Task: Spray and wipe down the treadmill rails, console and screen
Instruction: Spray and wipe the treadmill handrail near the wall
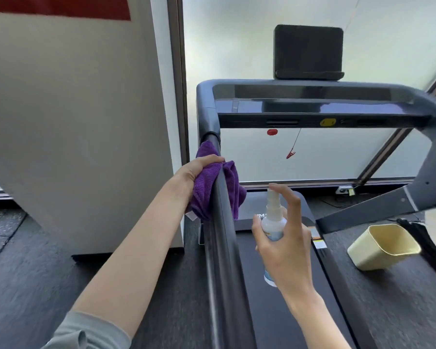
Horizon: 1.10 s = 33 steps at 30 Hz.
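Left grip (199, 168) clamping purple cloth (212, 187) on rail (222, 248), right grip (285, 245) clasping spray bottle (273, 222)

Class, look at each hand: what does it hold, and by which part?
The left hand grips the purple cloth bunched around the left rail. The right hand holds the spray bottle by its body.

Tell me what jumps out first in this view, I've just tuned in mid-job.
The purple cloth stands out most, wrapped over the dark left rail and gripped by the left hand. Beside it, over the belt, the right hand holds a white spray bottle upright, forefinger on its nozzle. Farther right, a pale yellow tub lies tipped on the floor.
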Available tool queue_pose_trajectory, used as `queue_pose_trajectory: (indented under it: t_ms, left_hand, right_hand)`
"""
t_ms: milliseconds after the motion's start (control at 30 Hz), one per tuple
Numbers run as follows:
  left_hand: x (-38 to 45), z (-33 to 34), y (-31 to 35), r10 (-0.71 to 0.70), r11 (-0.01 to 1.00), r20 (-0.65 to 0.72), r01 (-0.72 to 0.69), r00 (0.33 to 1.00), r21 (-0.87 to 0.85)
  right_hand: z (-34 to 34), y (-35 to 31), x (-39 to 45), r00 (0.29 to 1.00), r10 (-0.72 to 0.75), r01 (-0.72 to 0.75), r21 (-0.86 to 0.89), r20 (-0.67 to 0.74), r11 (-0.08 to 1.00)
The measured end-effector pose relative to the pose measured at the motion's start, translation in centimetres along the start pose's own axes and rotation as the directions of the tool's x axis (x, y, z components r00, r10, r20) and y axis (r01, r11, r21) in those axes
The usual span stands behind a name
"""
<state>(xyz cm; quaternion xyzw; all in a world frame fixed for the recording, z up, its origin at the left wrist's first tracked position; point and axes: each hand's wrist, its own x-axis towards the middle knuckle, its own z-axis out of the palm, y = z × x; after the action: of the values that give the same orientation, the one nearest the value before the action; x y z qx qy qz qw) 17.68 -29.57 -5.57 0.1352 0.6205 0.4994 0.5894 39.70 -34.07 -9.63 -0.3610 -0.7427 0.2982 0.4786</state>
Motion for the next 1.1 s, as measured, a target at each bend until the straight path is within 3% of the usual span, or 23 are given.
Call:
queue_pose_trajectory:
  t_ms: [333, 467, 733, 967, 1100]
  left_hand:
    - [2.5, 0.7, 3.8, 0.042, 0.978, -0.112, -0.018, 0.993, 0.206]
    - [1.9, 1.0, 2.5, 0.112, 0.98, -0.137, -0.087, 0.984, 0.176]
    - [-1.4, 1.2, -2.2, 0.104, 0.994, -0.065, -0.101, 0.992, 0.048]
    - [-6.6, 1.9, -6.3, 0.183, 0.98, -0.131, -0.17, 0.974, 0.102]
    - [-10.0, 2.3, -9.2, 0.156, 0.987, -0.103, -0.151, 0.982, 0.059]
  right_hand:
    - [2.1, -1.0, -0.2, 0.998, 0.044, -0.046, -0.038, -0.047, 0.998]
    - [1.3, -1.8, -1.4, 0.997, 0.06, -0.062, -0.029, -0.052, 0.998]
    - [-1.3, -2.2, -3.7, 0.992, 0.041, -0.043, -0.012, -0.116, 0.999]
    - [-3.6, -2.9, -6.7, 0.993, 0.006, -0.007, -0.012, -0.119, 1.0]
    - [-5.0, -3.2, -8.8, 0.994, -0.008, 0.008, 0.003, -0.109, 1.0]
